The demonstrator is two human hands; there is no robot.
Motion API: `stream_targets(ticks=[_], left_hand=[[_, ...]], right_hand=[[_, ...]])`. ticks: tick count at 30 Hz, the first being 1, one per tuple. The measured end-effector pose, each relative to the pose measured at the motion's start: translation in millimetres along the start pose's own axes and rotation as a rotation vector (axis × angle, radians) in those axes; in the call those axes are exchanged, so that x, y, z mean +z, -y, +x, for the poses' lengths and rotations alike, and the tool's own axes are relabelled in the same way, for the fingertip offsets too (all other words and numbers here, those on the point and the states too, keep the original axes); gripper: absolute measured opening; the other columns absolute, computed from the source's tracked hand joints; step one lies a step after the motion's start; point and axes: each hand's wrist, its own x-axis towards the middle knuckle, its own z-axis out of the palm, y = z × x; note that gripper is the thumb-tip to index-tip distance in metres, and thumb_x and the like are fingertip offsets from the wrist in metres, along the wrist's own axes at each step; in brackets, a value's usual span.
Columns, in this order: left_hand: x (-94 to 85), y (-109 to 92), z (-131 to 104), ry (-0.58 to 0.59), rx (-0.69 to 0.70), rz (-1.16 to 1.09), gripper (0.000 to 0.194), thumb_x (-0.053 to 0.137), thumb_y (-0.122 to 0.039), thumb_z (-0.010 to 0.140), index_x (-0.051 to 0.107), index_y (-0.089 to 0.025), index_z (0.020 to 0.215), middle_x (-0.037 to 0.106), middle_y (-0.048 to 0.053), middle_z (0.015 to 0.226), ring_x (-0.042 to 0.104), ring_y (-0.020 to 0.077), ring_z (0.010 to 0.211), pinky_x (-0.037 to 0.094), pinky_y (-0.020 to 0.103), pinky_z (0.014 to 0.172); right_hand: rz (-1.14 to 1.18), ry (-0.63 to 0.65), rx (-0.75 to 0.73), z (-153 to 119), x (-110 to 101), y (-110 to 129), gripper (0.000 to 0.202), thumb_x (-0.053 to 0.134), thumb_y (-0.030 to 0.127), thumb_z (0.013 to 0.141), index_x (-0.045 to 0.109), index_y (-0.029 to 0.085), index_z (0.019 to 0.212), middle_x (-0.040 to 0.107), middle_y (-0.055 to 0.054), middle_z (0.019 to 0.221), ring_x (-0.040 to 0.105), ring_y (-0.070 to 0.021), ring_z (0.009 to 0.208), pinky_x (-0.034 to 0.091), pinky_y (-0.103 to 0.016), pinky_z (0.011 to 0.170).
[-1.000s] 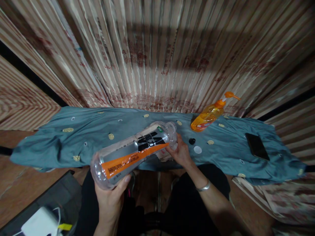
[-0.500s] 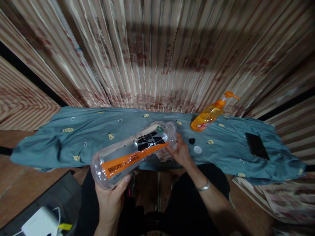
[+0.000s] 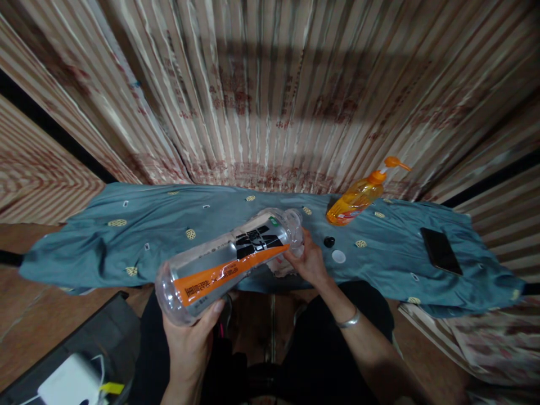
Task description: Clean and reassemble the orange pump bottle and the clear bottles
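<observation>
A large clear plastic bottle (image 3: 228, 264) with a grey, orange and black label lies slantwise between my hands, its wide base toward me at the left. My left hand (image 3: 189, 343) is closed round the base from below, thumb along the near side. My right hand (image 3: 307, 260) is closed at the neck end, its fingers partly hidden behind the clear plastic. A pale, crumpled-looking thing (image 3: 282, 266) shows under the bottle beside the right hand; I cannot make out what it is. A small black cap (image 3: 329, 242) and a white disc (image 3: 338, 256) lie just right of that hand.
An orange pump bottle (image 3: 355, 199) stands at the back right of the blue-green cloth (image 3: 160, 214). A black phone (image 3: 440, 250) lies farther right. Low at the left, a dark surface (image 3: 107, 320) bears a white device (image 3: 70, 382) with a cable. Striped curtains (image 3: 261, 101) hang behind.
</observation>
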Motion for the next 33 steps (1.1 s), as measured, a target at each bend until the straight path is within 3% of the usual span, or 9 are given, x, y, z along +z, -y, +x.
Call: stream_targets(ticks=[7, 13, 19, 26, 33], left_hand=[[0.8, -2.8, -0.8, 0.002, -0.04, -0.047, 0.095, 0.118, -0.045, 0.06, 0.077, -0.02, 0.143, 0.084, 0.009, 0.129, 0.083, 0.0353, 0.122, 0.054, 0.063, 0.134], [0.4, -3.7, -0.3, 0.021, -0.041, -0.037, 0.109, 0.116, -0.04, 0.064, 0.069, -0.021, 0.16, 0.083, 0.011, 0.138, 0.08, 0.0391, 0.134, 0.049, 0.065, 0.137], [0.6, -3.2, -0.6, 0.024, -0.044, -0.045, 0.102, 0.116, -0.041, 0.064, 0.073, -0.022, 0.155, 0.082, 0.01, 0.136, 0.081, 0.0366, 0.13, 0.051, 0.062, 0.137], [1.7, -4.0, 0.0, 0.021, -0.042, -0.056, 0.108, 0.116, -0.04, 0.062, 0.071, -0.023, 0.159, 0.084, 0.009, 0.131, 0.084, 0.0348, 0.123, 0.055, 0.061, 0.134], [3.2, -3.9, 0.7, 0.027, -0.04, -0.079, 0.111, 0.118, -0.044, 0.062, 0.072, -0.023, 0.16, 0.084, 0.011, 0.137, 0.082, 0.0364, 0.131, 0.053, 0.061, 0.136]], right_hand=[[-0.01, -0.003, -0.014, 0.4, 0.2, -0.1, 0.069, 0.088, 0.046, 0.088, 0.067, 0.024, 0.15, 0.09, -0.012, 0.118, 0.091, -0.0399, 0.103, 0.075, -0.054, 0.092], [-0.035, 0.003, -0.01, 0.5, -0.6, -1.7, 0.072, 0.088, 0.047, 0.088, 0.067, 0.022, 0.152, 0.09, -0.014, 0.12, 0.09, -0.0419, 0.106, 0.075, -0.058, 0.094], [-0.026, -0.02, -0.02, -0.5, 1.9, -3.3, 0.071, 0.086, 0.051, 0.089, 0.067, 0.022, 0.152, 0.091, -0.014, 0.119, 0.091, -0.0404, 0.101, 0.075, -0.055, 0.09], [-0.017, -0.032, -0.029, -0.8, 3.3, -3.4, 0.07, 0.085, 0.05, 0.09, 0.067, 0.023, 0.152, 0.091, -0.013, 0.121, 0.091, -0.04, 0.103, 0.076, -0.054, 0.091], [-0.029, -0.027, -0.047, -0.5, 2.3, -3.7, 0.068, 0.085, 0.051, 0.091, 0.067, 0.023, 0.15, 0.091, -0.013, 0.119, 0.091, -0.0402, 0.1, 0.076, -0.054, 0.087]])
